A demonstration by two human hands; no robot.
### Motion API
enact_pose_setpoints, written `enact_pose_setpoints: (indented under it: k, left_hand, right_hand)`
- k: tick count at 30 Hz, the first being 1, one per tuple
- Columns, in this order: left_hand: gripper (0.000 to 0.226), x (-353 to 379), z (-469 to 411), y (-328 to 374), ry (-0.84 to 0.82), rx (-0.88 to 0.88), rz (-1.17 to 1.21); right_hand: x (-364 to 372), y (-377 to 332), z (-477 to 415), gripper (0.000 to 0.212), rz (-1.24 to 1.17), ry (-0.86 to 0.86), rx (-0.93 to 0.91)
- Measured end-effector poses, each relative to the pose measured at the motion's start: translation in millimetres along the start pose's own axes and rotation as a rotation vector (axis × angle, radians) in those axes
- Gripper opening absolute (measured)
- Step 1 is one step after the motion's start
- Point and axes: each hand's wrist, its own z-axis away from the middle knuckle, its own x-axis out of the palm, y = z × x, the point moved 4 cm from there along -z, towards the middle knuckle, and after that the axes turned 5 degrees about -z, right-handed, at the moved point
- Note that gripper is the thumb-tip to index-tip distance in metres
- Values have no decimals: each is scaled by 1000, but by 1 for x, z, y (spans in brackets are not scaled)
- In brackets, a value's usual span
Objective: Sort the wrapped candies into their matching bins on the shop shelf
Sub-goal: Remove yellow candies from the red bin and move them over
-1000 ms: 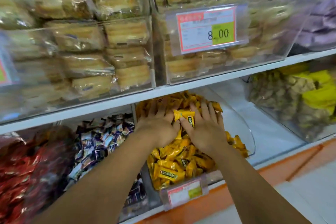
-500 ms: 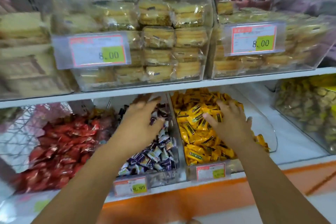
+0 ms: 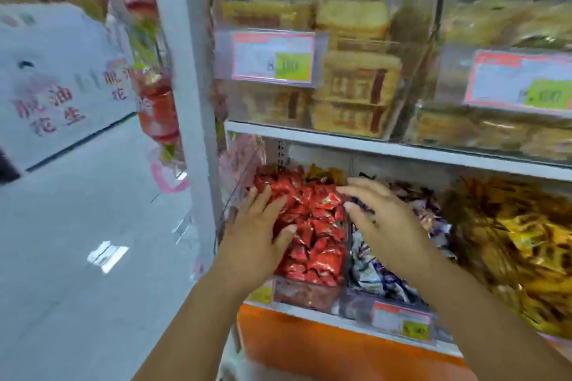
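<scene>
Red wrapped candies [image 3: 315, 226] fill a clear bin [image 3: 306, 291] at the left end of the lower shelf. My left hand [image 3: 257, 244] lies flat on the left side of the red pile, fingers straight. My right hand [image 3: 380, 219] hovers spread over the divider between the red bin and the bin of purple and white candies [image 3: 380, 275]; its fingertips reach over the red candies. Neither hand visibly holds a candy. Yellow wrapped candies [image 3: 520, 244] fill the bin further right. The view is blurred by motion.
The upper shelf [image 3: 371, 145] carries clear bins of wrapped cakes [image 3: 353, 93] with price tags [image 3: 272, 57]. A white shelf post [image 3: 192, 102] stands left of the bins. An aisle floor [image 3: 77, 241] and a white carton [image 3: 55, 77] lie to the left.
The view has swung left. Both hands moved left from the purple and yellow bins: the left now rests on the red candies, the right hovers over the red and purple bins.
</scene>
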Motion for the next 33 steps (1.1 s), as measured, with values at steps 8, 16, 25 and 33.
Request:
enact_pose_setpoints:
  k: [8,16,25,33]
  left_hand:
    - [62,6,-2,-27,-6,1,130]
    - [60,5,-5,-29,-25,10,163]
    - [61,-2,-8,-31,43,-45,271]
    - [51,-7,-16,-10,161,-43,208]
  right_hand:
    - [61,-11,-150,32,65,-247,78]
    - [134,-10,-211,33,203,-416,87]
    - [87,-15,-182,16,-331,-317,289]
    - [53,-32,-105,10,-328,-619,48]
